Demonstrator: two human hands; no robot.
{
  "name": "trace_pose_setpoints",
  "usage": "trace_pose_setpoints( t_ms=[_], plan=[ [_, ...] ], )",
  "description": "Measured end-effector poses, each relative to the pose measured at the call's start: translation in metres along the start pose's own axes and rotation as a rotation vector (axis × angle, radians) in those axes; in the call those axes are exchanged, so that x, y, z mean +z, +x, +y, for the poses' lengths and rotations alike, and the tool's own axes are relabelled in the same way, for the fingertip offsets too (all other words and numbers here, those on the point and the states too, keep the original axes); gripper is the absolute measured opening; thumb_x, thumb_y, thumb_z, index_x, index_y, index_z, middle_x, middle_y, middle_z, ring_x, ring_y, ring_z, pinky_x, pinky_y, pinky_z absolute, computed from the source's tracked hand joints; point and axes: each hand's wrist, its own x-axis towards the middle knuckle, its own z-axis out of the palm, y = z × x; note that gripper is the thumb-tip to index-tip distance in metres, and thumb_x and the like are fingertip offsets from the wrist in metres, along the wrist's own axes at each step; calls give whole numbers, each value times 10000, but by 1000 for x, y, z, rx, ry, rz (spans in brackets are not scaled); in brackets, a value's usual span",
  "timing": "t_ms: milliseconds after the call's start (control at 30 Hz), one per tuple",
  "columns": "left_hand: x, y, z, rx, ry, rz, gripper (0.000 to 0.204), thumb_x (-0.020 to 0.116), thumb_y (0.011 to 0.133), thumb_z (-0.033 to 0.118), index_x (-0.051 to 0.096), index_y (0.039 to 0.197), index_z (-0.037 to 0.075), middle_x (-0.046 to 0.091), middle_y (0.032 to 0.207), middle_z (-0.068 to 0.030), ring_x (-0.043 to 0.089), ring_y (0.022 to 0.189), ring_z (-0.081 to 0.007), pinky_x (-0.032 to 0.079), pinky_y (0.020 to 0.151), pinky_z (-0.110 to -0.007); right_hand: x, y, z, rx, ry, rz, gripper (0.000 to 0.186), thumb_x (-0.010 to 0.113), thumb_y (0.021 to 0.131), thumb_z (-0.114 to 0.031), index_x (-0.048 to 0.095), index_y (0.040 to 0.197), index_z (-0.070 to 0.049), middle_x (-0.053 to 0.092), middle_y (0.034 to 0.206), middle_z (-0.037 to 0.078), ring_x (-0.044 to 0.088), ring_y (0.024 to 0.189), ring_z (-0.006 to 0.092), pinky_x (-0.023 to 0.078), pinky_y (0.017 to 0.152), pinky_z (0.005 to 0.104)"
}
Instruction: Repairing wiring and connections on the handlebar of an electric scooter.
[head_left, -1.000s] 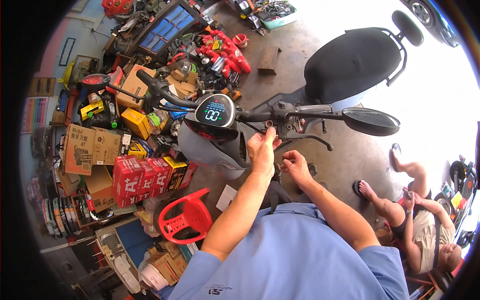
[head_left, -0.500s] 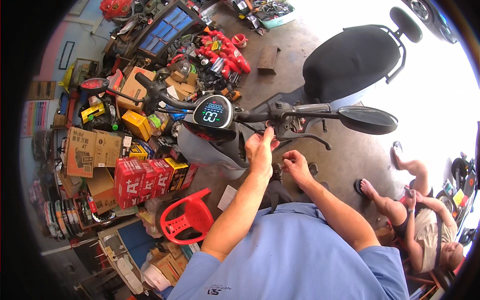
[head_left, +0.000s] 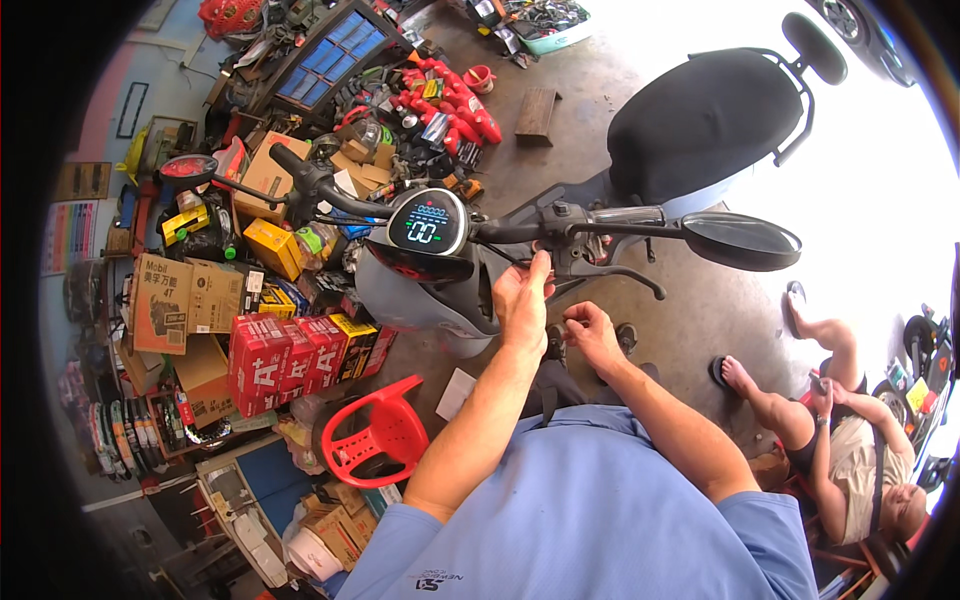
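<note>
A grey electric scooter (head_left: 420, 300) stands before me, its round display (head_left: 426, 222) lit. My left hand (head_left: 521, 305) is raised against the underside of the handlebar (head_left: 515, 233), beside the brake lever (head_left: 630, 272). Its thumb points up and its fingers are curled in at the lever's mount; what they grip is hidden. Just right of it and lower, my right hand (head_left: 592, 332) hangs below the lever with fingertips pinched together. Anything between those fingertips is too small to make out. A black mirror (head_left: 742, 241) juts out beyond the handlebar.
Red boxes (head_left: 262, 365), cardboard cartons (head_left: 160, 300) and piled parts crowd the left side. A red plastic chair (head_left: 375, 432) stands near my left arm. At the right a seated person (head_left: 850, 450) stretches both legs toward the scooter. A small wooden stool (head_left: 537, 116) sits on the floor.
The mirror and brake lever have shifted very slightly to the right. My left hand has moved a touch the same way; my right hand is almost still.
</note>
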Motion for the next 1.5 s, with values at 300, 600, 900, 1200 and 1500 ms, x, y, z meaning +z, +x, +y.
trace_pose_setpoints(
  t_ms=[300, 600, 900, 1200, 1500],
  plan=[
    [-2, -1, 2, -22, -49, -41, 183, 678, 864, 223, 584, 847, 66, 609, 835, -9, 539, 741, -78, 435, 690, -237, 0, 2, 3, 5, -4, 0, 147, 531, 868, -46, 554, 1000, 14, 622, 848, 91, 648, 697, 149, 522, 607, 274],
    [-3, 2, 4, -44, -15, -31, 187, 681, 863, 230, 581, 849, 71, 608, 842, -4, 540, 764, -79, 433, 687, -242, 0, 2, 2, 4, -2, 6, 147, 532, 868, -51, 555, 997, 15, 624, 846, 90, 647, 698, 148, 521, 605, 273],
    [0, -3, 8, -60, 39, 7, 229, 689, 856, 255, 579, 854, 55, 602, 821, -16, 546, 747, -90, 417, 674, -228, 2, 2, 2, -10, 4, 7, 147, 533, 868, -54, 557, 995, 15, 628, 842, 92, 646, 689, 147, 520, 596, 272],
    [-3, 2, 5, -60, 14, -51, 154, 660, 879, 220, 586, 857, 87, 609, 840, 10, 545, 797, -81, 443, 709, -251, 1, 3, 5, 0, 17, 19, 142, 531, 871, -54, 557, 993, 14, 628, 833, 94, 646, 686, 145, 520, 587, 272],
    [-1, 0, 9, -84, 61, -27, 188, 676, 868, 239, 578, 856, 79, 600, 835, 6, 534, 765, -80, 427, 691, -241, 3, 5, 5, -5, 3, 11, 141, 537, 868, -56, 558, 995, 4, 628, 838, 82, 644, 684, 143, 519, 587, 277]
  ],
)
